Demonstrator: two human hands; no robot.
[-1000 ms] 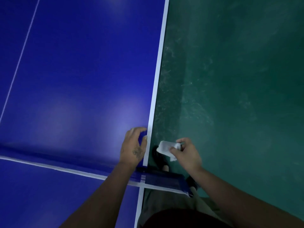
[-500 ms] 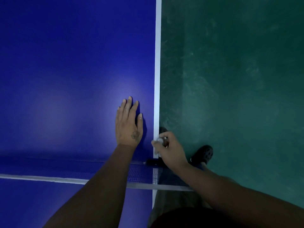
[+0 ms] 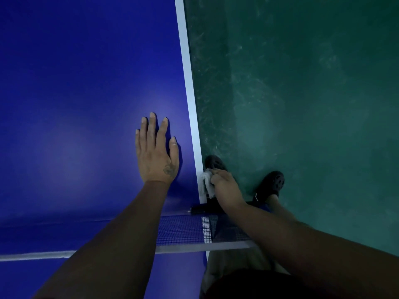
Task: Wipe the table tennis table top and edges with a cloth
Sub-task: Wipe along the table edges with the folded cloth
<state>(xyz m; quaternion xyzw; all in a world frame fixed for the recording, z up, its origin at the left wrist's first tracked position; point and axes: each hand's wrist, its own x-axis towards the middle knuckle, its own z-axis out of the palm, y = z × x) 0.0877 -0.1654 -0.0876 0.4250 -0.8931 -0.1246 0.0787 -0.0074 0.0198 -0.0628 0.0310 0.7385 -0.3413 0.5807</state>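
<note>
The blue table tennis table point(image 3: 86, 83) fills the left of the view, with a white line point(image 3: 187, 83) along its right side edge. My left hand point(image 3: 156, 156) lies flat on the top with straight fingers, just left of that line. My right hand point(image 3: 225, 186) grips a small white cloth point(image 3: 206, 183) and holds it against the table's side edge, a little beyond the net post. Most of the cloth is hidden under my fingers.
The blue net point(image 3: 183, 230) with its white top band crosses the lower part of the view, and its black clamp point(image 3: 199, 209) sits at the table edge. The green floor point(image 3: 313, 104) lies to the right. My two black shoes point(image 3: 273, 183) stand beside the table.
My left hand went from curled at the edge to flat on the top. My right hand brought the cloth from out over the floor in against the table's side edge.
</note>
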